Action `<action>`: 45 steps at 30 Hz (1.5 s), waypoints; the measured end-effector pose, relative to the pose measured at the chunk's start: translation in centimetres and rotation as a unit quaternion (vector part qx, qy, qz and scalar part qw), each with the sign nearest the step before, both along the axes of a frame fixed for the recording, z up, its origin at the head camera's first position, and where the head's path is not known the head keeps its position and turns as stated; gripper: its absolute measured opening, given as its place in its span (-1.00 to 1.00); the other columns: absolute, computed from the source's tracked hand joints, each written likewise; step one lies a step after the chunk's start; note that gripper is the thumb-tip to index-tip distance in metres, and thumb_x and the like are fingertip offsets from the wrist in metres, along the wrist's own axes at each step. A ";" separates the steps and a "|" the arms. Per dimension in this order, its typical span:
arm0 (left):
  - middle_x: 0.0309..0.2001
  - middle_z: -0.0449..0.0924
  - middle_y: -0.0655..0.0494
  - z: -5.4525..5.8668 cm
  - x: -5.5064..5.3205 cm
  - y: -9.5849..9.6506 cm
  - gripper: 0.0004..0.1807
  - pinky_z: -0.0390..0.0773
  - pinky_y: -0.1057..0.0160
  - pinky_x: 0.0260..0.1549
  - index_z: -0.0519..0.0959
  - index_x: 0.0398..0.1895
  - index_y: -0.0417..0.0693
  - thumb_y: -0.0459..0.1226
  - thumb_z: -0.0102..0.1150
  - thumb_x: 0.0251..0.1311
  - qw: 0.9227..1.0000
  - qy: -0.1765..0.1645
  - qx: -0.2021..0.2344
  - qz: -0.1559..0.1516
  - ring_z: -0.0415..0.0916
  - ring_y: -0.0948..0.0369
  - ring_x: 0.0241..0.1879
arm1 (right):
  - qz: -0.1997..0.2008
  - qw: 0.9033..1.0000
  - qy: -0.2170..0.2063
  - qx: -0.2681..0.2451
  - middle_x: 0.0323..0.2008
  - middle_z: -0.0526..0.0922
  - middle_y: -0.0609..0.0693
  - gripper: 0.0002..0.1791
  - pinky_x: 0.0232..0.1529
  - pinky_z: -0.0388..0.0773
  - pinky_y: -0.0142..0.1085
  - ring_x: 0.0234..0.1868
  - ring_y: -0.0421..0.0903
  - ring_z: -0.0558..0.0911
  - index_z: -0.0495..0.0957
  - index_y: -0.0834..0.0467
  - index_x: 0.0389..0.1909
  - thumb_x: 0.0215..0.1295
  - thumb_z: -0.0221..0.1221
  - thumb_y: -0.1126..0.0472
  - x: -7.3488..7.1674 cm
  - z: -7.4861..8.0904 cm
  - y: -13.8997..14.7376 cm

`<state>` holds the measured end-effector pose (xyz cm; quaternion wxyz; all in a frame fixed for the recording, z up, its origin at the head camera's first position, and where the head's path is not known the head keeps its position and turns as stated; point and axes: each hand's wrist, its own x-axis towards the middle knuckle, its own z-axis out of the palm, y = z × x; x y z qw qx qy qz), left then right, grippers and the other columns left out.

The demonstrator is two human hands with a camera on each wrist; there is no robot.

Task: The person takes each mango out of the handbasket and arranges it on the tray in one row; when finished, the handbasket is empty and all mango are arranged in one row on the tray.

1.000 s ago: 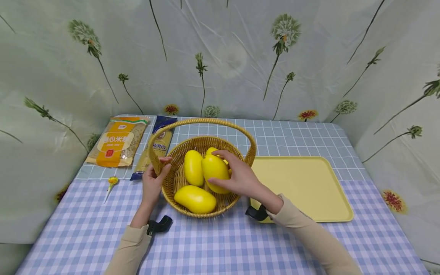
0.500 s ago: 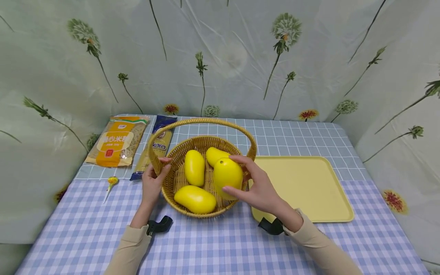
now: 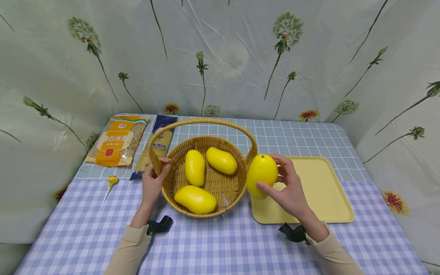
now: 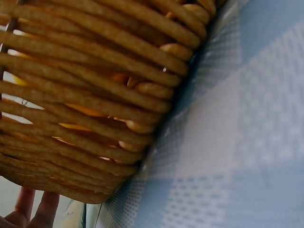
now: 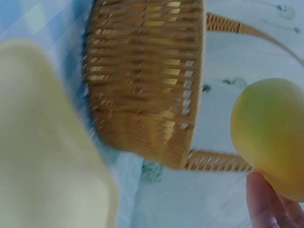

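My right hand (image 3: 287, 187) grips a yellow mango (image 3: 262, 173) between thumb and fingers, just right of the wicker basket (image 3: 220, 214) and over the left part of the yellow tray (image 3: 323, 191). In the right wrist view the mango (image 5: 270, 133) looks greenish at one end, with fingertips (image 5: 259, 194) against it. Three more mangoes lie apart inside the basket: one upright at left (image 3: 194, 168), one at the back (image 3: 221, 160), one in front (image 3: 196, 199). My left hand (image 3: 154, 181) holds the basket's left rim at the foot of its arched handle (image 3: 203, 120).
At the back left lie an orange bag of grain (image 3: 118, 141) and a long blue-and-gold packet (image 3: 161, 143). A small yellow lollipop-like item (image 3: 111, 183) on a white stick is on the checked tablecloth (image 3: 220, 248). A floral curtain (image 3: 233, 57) hangs behind.
My right hand has lifted a mango out of the basket and carried it right, past the rim and over the tray's edge. The left hand stays at the basket rim.
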<state>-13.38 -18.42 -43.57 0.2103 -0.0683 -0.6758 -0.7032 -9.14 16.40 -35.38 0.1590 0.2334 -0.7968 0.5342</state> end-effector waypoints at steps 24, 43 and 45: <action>-0.18 0.61 0.19 -2.2 -0.9 -0.7 -0.80 0.40 0.34 -0.02 0.45 -0.10 -0.52 -0.53 0.07 0.25 1.000 0.008 -0.004 0.009 0.48 0.20 -0.03 | -0.078 0.973 -0.203 0.080 0.03 0.39 0.21 -0.27 -0.34 0.49 -0.22 -0.27 0.07 0.49 0.20 0.05 0.30 0.15 0.34 0.13 -4.2 -6.9 4.0; -0.16 0.61 0.14 -2.1 -0.8 -0.6 -0.78 0.40 0.33 -0.03 0.47 -0.09 -0.49 -0.48 0.10 0.26 1.000 0.006 -0.007 0.012 0.48 0.18 -0.03 | -0.080 0.946 -0.276 0.149 0.01 0.43 0.25 -0.23 -0.36 0.45 -0.22 -0.31 0.03 0.49 0.22 0.07 0.27 0.11 0.32 -0.11 -4.9 -7.9 3.9; -0.16 0.61 0.15 -2.1 -0.8 -0.6 -0.78 0.40 0.33 -0.03 0.47 -0.09 -0.49 -0.48 0.10 0.26 1.000 0.007 -0.007 0.012 0.48 0.18 -0.03 | -0.083 0.945 -0.278 0.154 0.01 0.43 0.24 -0.23 -0.36 0.45 -0.22 -0.30 0.03 0.49 0.23 0.07 0.26 0.11 0.32 -0.12 -5.0 -7.9 4.0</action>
